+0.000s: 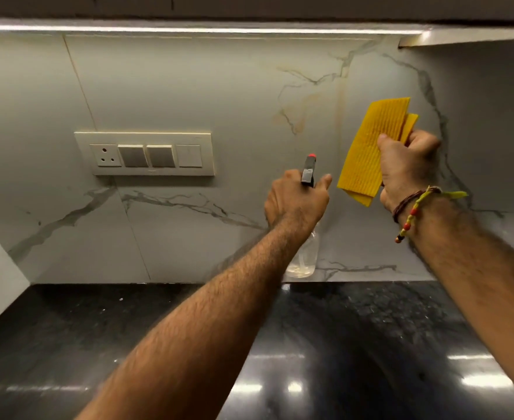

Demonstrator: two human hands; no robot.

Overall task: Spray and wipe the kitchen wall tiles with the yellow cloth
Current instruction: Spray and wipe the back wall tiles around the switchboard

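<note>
Head view: left hand [295,198] clenched round spray bottle [302,256], right hand [407,168] pinching cloth [367,150]; aimed left, risks wetting switch panel [145,153] with overspray.

Marble-look tiles, glossy black counter, ribbed yellow cloth.

The wall tiles [189,86] look smooth, pale and grey-veined with a soft sheen. The counter [355,344] is polished dark stone, mirroring lights. The cloth [367,147] is yellow with a ribbed weave. The bottle [302,259] is clear plastic with a black, red-tipped sprayer. The switch plate [145,153] is cream plastic.
</note>
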